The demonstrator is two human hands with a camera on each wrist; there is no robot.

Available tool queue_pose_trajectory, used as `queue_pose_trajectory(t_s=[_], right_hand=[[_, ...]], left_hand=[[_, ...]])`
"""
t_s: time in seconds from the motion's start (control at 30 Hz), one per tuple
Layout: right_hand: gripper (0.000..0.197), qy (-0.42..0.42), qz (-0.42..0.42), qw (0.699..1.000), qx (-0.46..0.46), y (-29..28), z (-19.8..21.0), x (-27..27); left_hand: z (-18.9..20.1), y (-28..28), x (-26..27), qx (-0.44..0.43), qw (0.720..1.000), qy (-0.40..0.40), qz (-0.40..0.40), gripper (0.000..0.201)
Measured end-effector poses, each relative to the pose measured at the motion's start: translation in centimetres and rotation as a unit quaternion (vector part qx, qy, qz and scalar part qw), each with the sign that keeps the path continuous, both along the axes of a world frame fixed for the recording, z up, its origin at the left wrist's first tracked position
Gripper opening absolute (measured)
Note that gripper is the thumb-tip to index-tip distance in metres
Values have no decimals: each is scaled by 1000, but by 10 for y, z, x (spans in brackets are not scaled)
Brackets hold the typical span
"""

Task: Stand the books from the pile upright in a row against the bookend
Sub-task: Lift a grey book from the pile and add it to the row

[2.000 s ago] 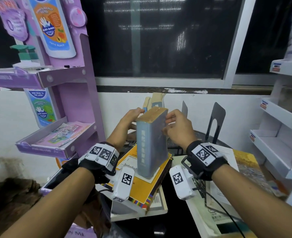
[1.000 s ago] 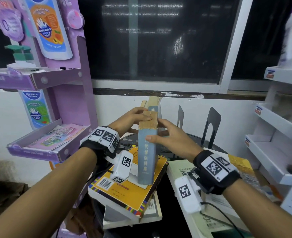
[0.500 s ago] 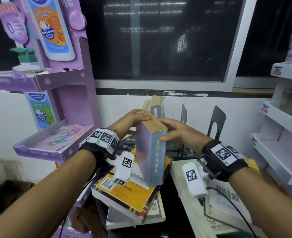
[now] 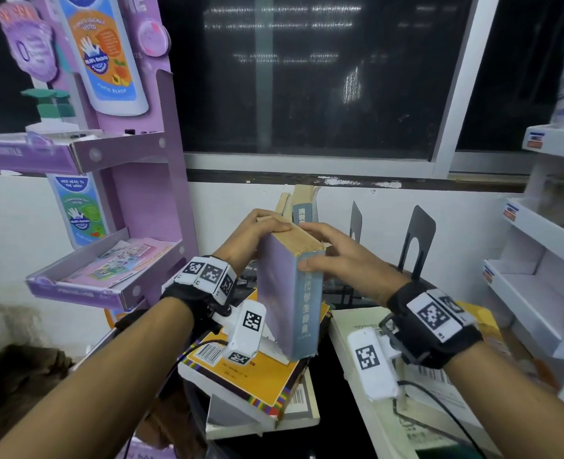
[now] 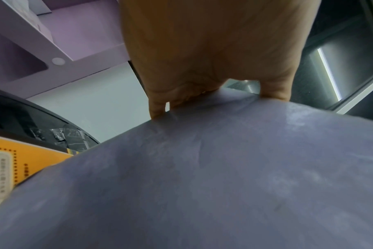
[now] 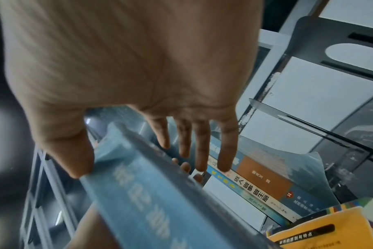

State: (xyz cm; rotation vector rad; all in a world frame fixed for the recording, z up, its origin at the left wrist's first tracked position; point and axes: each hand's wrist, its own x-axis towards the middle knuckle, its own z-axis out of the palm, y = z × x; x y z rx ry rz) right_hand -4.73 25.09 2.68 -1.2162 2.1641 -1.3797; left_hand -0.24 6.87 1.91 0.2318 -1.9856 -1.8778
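Head: book [image 4: 292,293] upright on the yellow book [image 4: 257,376] topping the pile, left hand [image 4: 251,240] and right hand [image 4: 347,260] clasping its top; bookends [image 4: 418,240] behind.
Left wrist: fingers [image 5: 158,107] curl over the cover's top edge.
Right wrist: blurred; thumb [image 6: 74,156] seemingly pinches the spine.

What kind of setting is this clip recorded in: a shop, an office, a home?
Probably a shop backroom or storeroom, though that is a guess. A purple cardboard hand-wash display stand and white display shelves flank a cluttered table with a book pile and black bookends under a dark window.
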Motion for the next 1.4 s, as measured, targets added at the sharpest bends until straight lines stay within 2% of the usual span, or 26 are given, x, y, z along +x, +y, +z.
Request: queue_pose_trajectory(t_s=[0.13, 0.27, 0.43, 0.53, 0.67, 0.97, 1.2, 1.4], right_hand=[[69, 123, -126, 983, -44, 0, -10, 27], [71, 210, -166, 964, -14, -12, -14, 46], [50, 217, -172, 960, 24, -27, -5, 50], [53, 210, -186, 959, 48, -30, -3, 49], [58, 254, -206, 942, 80, -30, -2, 50], [51, 235, -210, 948, 48, -29, 1, 43], [55, 222, -211, 952, 15, -18, 3, 38], [53, 221, -229, 948, 12, 0, 22, 30]], left_hand=[[0, 0, 1, 7, 1000, 6, 4, 42], [-2, -4, 0, 8, 1000, 6, 17, 21], [-1, -4, -1, 13, 1000, 4, 22, 15], [-2, -5, -1, 27, 999, 5, 27, 12], [-1, -3, -3, 29, 999, 13, 39, 22], [1, -2, -1, 45, 995, 38, 77, 27], [2, -1, -7, -34, 993, 11, 117, 20], [21, 19, -14, -63, 993, 20, 100, 28]])
